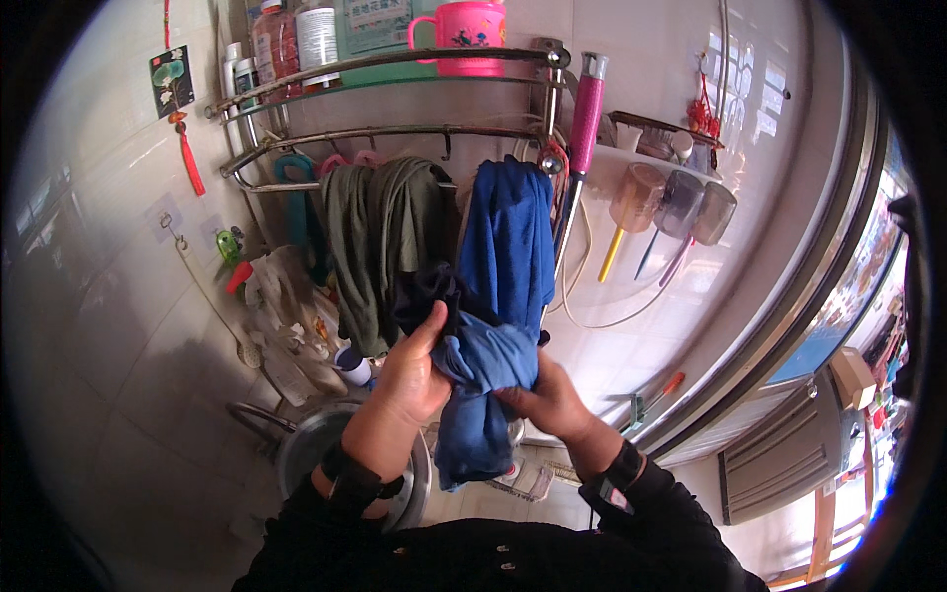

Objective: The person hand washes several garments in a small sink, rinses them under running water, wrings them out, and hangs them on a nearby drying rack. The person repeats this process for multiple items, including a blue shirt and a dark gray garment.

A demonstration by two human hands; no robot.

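Between my hands is a bunched blue cloth [488, 362] with a dark, nearly black part [429, 292] at its upper end. My left hand [414, 370] grips its left side, thumb lying up along the dark part. From the right, my right hand [551, 396] pinches the lighter blue middle, its fingers partly hidden behind the fabric. The lower end of the cloth hangs down loose. Just beyond it, a dark blue towel [507, 229] and an olive green cloth [407, 214] drape over the metal rack's lower bar [274, 186].
Left of my left forearm, a metal basin [296, 462] stands under a curved faucet [259, 414]. Bottles [318, 44] and a pink mug [470, 37] stand on the upper shelf. A pink-handled pole [588, 118] and several toothbrush cups [640, 192] line the wall. A door frame [784, 296] runs along the right.
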